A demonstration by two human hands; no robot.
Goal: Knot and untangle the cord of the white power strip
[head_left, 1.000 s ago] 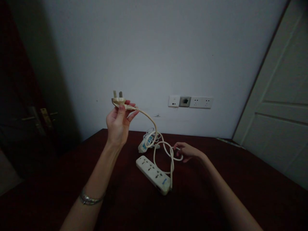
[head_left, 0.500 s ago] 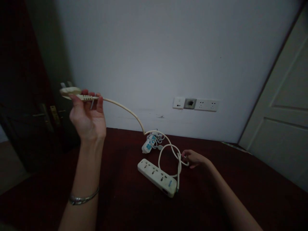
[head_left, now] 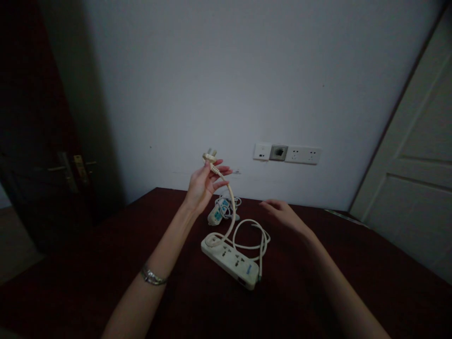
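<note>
My left hand (head_left: pixel 202 186) holds a cream plug (head_left: pixel 210 158) up in front of the wall, its prongs pointing upward and some fingers spread. From the plug, the cord (head_left: pixel 233 202) drops to a white power strip (head_left: pixel 231 262), loops over its far left end and curls in coils on its right. The strip lies slantwise on the dark red table. Above and right of the coils hovers my right hand (head_left: pixel 285 215), fingers stretched out to the left and nothing seen in them.
Behind the cord lies a smaller white power strip with blue sockets (head_left: pixel 218 213), its own cord bundled on it. The dark red table (head_left: pixel 169 202) meets the wall, where a row of socket plates (head_left: pixel 302 154) is mounted. Doors stand at left (head_left: pixel 42 117) and right (head_left: pixel 413 160).
My left hand has carried the plug rightward and a little down, from the far left to the middle. The cord has slackened onto the strip. My right hand has let go of the cord and risen.
</note>
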